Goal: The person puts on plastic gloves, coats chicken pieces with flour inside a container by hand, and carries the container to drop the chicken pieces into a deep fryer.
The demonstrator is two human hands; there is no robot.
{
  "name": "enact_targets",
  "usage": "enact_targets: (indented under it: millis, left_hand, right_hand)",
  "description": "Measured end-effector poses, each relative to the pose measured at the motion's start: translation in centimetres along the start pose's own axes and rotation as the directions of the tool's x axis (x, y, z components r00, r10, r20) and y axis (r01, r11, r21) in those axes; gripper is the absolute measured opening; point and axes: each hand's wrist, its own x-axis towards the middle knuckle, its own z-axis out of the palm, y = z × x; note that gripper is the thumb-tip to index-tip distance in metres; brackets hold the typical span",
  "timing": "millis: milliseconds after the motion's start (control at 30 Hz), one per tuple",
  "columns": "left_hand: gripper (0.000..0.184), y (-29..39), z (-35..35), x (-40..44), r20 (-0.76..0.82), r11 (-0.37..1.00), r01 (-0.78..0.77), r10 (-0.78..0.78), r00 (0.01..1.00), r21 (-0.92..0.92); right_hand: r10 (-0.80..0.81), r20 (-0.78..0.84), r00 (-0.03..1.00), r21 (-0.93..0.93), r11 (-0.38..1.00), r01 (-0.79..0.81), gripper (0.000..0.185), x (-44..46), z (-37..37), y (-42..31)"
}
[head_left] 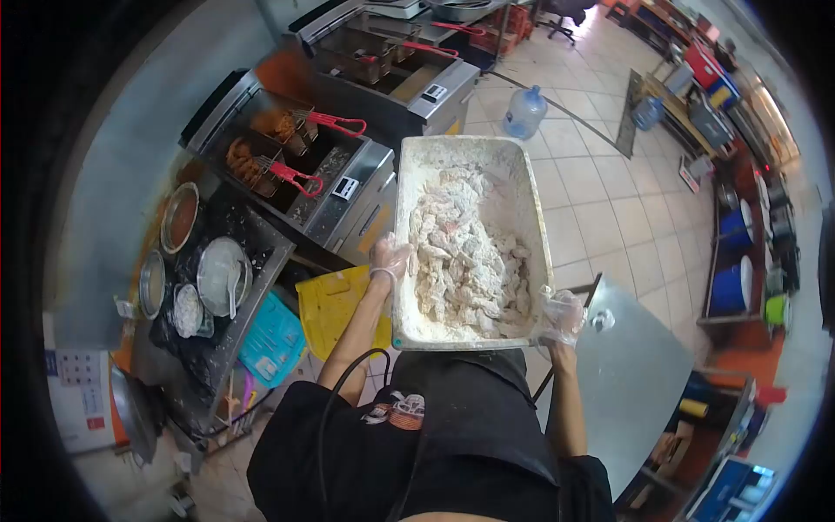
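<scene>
A deep white rectangular tub (541, 235) is held up in front of my body. Flour-coated pieces (470, 252) are heaped inside it, with loose flour along the walls. My left hand (390, 258), in a clear plastic glove, grips the tub's left side. On the lower right side, my right hand (562, 315) holds the rim, also gloved and dusted with flour. Both hands' fingers are wrapped round the edges, partly hidden by the tub.
Fryers (365, 165) with red-handled baskets (291, 176) stand at the upper left. Bowls (223, 277) sit on the left counter. A metal table (635, 374) is at the right. A water jug (525, 113) stands on the tiled floor. Shelves line the far right.
</scene>
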Motion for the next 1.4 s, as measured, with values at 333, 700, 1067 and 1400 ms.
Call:
enact_targets:
  millis: [333,700,1067,1400]
  left_hand:
    - [0.025,1.8,0.1,-6.8,-0.213,0.967,0.133,-0.180,0.960,-0.218]
    - [0.022,0.6,4.8,-13.5,-0.515,0.887,0.007,-0.275,0.812,-0.463]
    - [0.030,-0.5,8.9,-15.1,-0.657,0.975,0.116,-0.213,0.723,-0.187]
    - [0.019,2.6,11.8,-16.9,-0.730,0.914,0.050,-0.354,0.585,-0.402]
  right_hand:
    - [-0.517,0.134,0.845,-0.160,0.830,0.534,0.012,4.3,-4.0,-0.1]
    - [-0.738,0.340,0.583,-0.078,0.595,0.800,0.021,10.8,-1.4,2.6]
    - [-0.740,0.276,0.613,0.128,0.661,0.739,0.024,15.4,4.9,7.4]
    - [-0.868,0.387,0.311,-0.145,0.276,0.950,0.033,17.0,2.1,3.3]
